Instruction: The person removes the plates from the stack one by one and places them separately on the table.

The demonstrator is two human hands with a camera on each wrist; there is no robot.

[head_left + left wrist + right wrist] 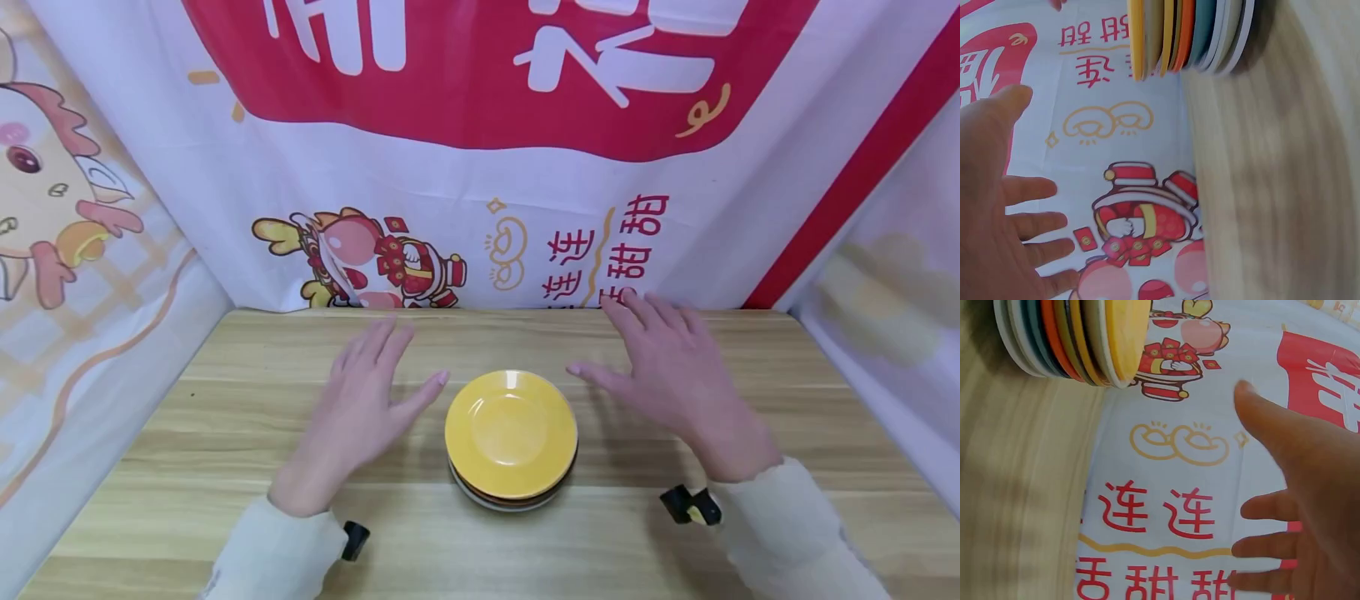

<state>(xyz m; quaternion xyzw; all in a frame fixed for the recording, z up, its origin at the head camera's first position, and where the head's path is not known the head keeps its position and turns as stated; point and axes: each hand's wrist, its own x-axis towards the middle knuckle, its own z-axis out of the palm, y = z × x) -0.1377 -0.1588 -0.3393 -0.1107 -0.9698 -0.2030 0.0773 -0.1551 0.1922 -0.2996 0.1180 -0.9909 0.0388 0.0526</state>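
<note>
A stack of plates stands on the wooden table, topped by a yellow plate [512, 433]. From the side, the left wrist view shows several plates in yellow, orange, teal [1204, 31] and pale grey. My left hand [363, 400] hovers to the left of the stack, thumb spread toward it and apart from it. On the other side my right hand [671, 375] is held above the table, also apart from the plates, its fingers [1269, 545] extended. Neither hand holds anything.
The wooden table [247, 433] reaches back to a white cloth [420, 175] with red print and cartoon figures. Printed cloth also hangs along the left side [82, 217] and the right side [892, 275].
</note>
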